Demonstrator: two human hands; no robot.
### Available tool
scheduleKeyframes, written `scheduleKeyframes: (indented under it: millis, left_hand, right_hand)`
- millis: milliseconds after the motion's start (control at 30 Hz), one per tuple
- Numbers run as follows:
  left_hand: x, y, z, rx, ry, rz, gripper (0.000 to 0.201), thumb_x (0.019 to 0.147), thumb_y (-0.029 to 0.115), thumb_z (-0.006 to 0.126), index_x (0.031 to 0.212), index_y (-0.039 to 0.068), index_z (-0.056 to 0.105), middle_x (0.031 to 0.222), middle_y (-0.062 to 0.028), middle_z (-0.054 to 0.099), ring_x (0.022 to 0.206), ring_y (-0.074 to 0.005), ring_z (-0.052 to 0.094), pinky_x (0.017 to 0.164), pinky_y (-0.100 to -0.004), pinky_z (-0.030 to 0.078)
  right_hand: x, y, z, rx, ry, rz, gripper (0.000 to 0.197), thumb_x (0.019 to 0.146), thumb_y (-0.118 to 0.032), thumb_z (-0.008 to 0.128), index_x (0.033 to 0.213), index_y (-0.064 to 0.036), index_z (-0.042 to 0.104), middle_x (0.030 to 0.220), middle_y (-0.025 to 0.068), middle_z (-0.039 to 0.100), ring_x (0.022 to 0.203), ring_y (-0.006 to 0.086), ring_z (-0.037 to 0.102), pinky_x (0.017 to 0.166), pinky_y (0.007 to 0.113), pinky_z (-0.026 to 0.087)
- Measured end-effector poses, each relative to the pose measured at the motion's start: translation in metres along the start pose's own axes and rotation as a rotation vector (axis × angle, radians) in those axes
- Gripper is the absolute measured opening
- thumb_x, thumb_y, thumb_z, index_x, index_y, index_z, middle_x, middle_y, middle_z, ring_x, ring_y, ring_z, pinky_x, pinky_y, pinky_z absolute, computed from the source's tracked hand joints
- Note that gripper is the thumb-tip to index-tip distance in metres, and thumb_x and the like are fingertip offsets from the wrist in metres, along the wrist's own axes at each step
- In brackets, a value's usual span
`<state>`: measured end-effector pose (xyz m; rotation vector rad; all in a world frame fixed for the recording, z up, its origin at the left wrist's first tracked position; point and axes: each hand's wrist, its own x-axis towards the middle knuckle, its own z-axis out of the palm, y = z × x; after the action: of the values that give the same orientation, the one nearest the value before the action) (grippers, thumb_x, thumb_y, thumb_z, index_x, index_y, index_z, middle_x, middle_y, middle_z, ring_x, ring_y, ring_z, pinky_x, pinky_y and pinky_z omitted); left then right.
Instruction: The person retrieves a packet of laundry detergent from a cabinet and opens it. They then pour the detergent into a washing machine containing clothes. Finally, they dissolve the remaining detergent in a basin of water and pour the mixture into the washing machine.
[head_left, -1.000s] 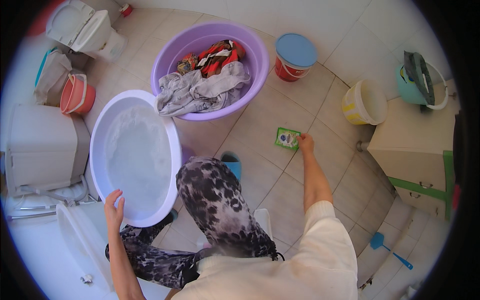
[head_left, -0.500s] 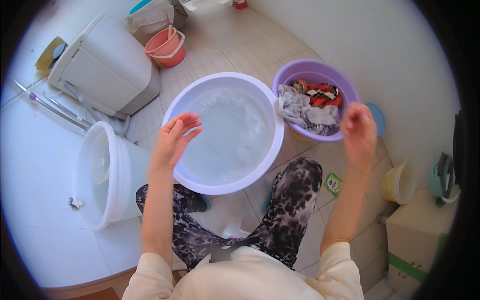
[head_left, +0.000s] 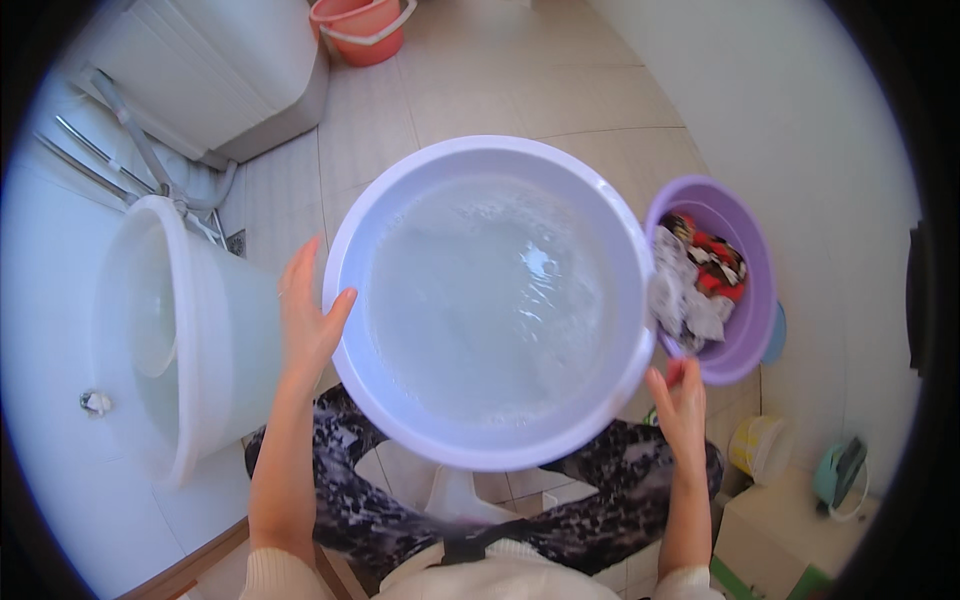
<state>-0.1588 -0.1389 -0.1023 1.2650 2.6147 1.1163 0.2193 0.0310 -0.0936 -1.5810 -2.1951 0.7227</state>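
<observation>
A large, pale lavender basin (head_left: 490, 458) of cloudy, slightly foamy water fills the middle, in front of my knees. Along its left rim, my left hand (head_left: 312, 315) is open, fingers stretched up the outer side and thumb near the edge. My right hand (head_left: 683, 405) is by the lower right rim, thumb apart from the fingers and nothing seen in it. Whether either hand presses on the rim I cannot tell. Just beyond the right hand stands a purple basin (head_left: 762, 300) with grey cloth (head_left: 690, 295) and red, black and white patterned cloth (head_left: 720, 262).
On the left stands a tall white tub (head_left: 225, 350) with water. A white appliance (head_left: 215, 80) with grey hoses and a coral bucket (head_left: 362, 25) are farther back. At right are a yellow-and-white bucket (head_left: 755, 445) and a beige box (head_left: 775, 530). A white wall bounds the right side.
Both hands have come down from the air to either side of the lavender basin. The view has shifted, and the basin looks larger, with ripples on its water.
</observation>
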Motion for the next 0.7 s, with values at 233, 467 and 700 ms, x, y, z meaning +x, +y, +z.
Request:
scheduleKeyframes:
  millis: [233,467,700]
  left_hand:
    - [0.027,-0.001,0.007,-0.075,-0.154,-0.239,0.065,0.069,0.01,0.062,0.127,0.003,0.033,0.126,-0.0144,0.04,0.121,-0.0248,0.032,0.099,-0.0378,0.023]
    - [0.063,-0.019,0.037,0.055,-0.232,-0.328,0.053,0.068,0.009,0.065,0.116,0.001,0.044,0.106,-0.0132,0.054,0.099,-0.0205,0.049,0.086,-0.0353,0.036]
    - [0.055,-0.06,0.059,-0.443,-0.298,-0.855,0.034,0.068,0.008,0.065,0.098,-0.002,0.051,0.087,-0.0109,0.06,0.077,-0.0153,0.057,0.068,-0.0293,0.046]
  right_hand:
    - [0.045,0.01,0.034,-0.212,-0.474,0.267,0.041,0.079,-0.032,0.056,0.08,0.0089,0.053,0.062,0.018,0.055,0.058,0.0237,0.054,0.055,0.035,0.041]
    - [0.04,0.011,0.048,0.245,-0.269,0.452,0.033,0.08,-0.02,0.056,0.095,0.0088,0.05,0.079,0.0122,0.057,0.073,0.0152,0.053,0.067,0.029,0.042]
    - [0.004,-0.001,0.073,0.901,0.029,0.922,0.045,0.07,-0.006,0.06,0.112,0.0022,0.043,0.102,0.0099,0.052,0.091,0.0196,0.051,0.081,0.031,0.04]
